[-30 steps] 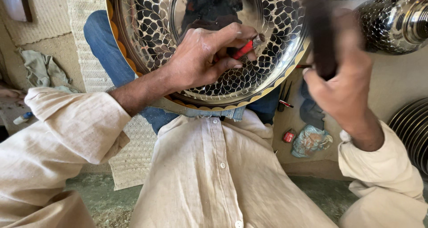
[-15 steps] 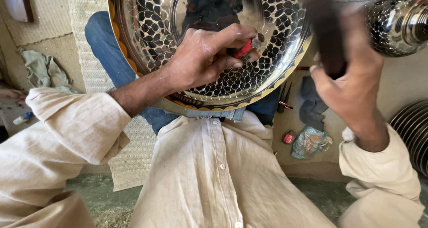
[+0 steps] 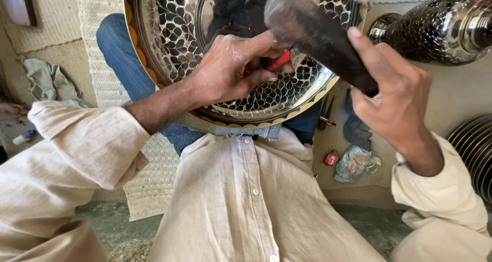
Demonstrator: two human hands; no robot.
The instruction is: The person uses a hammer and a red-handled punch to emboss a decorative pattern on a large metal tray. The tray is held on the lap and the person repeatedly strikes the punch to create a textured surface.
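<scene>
Holding red-handled tool [image 3: 277, 62] tip-down on tray [image 3: 169, 46] | left grip [image 3: 230, 69] clamped | right grip [image 3: 394, 95] clamps hammer [image 3: 318, 34], slanting up-left

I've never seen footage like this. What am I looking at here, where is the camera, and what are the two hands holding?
There is no machine here. One camera sits on a person's head and looks down at their own lap, so you see their pale shirt and both arms. A large shiny metal tray with a dark leaf pattern rests against their legs. The left hand presses on the tray and pinches a small red tool. The right hand grips a dark wooden mallet, raised over the tray. To the right stand a patterned metal vase and a stack of plates; a rag lies at left.
</scene>
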